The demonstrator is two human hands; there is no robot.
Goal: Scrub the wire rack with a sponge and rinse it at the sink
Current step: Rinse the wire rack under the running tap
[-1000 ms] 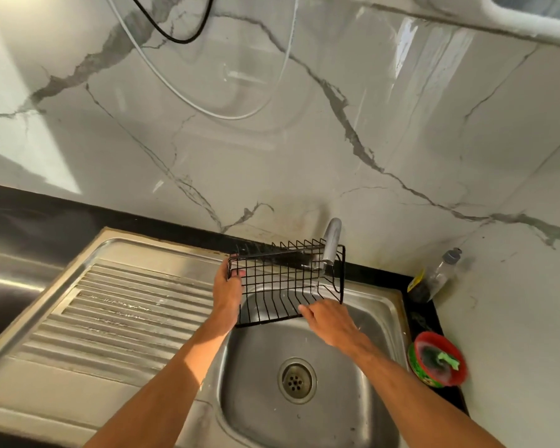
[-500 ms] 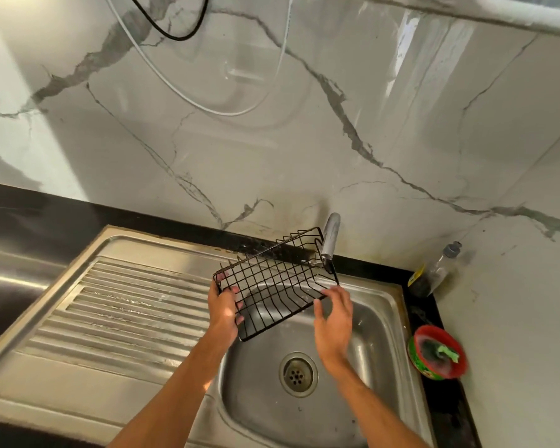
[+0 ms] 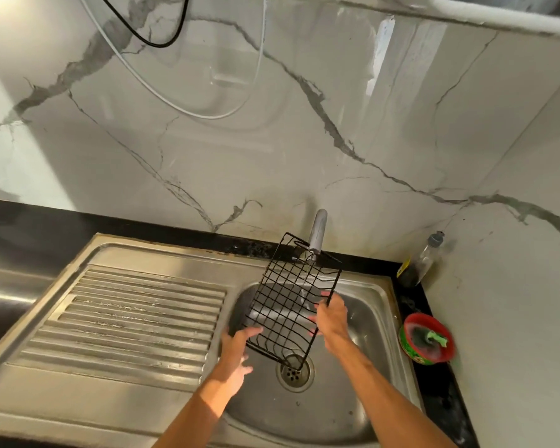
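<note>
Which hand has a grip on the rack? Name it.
The right hand: its fingers curl round the right edge of the rack. The left hand is open, fingers spread, at the lower corner.

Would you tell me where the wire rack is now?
Head view, centre: wire rack tilted over the sink, under the faucet, gripped by the right hand.

Warm, dimmish indoor light; a sun patch hits the left forearm [image 3: 204, 412] and the far-left wall [image 3: 0, 76], with a glare streak on its glossy upper right. Left hand [image 3: 236, 354] is motion-blurred, bowl [image 3: 426, 342] at right is soft; wide-angle bends the counter [image 3: 29, 221] edges.
</note>
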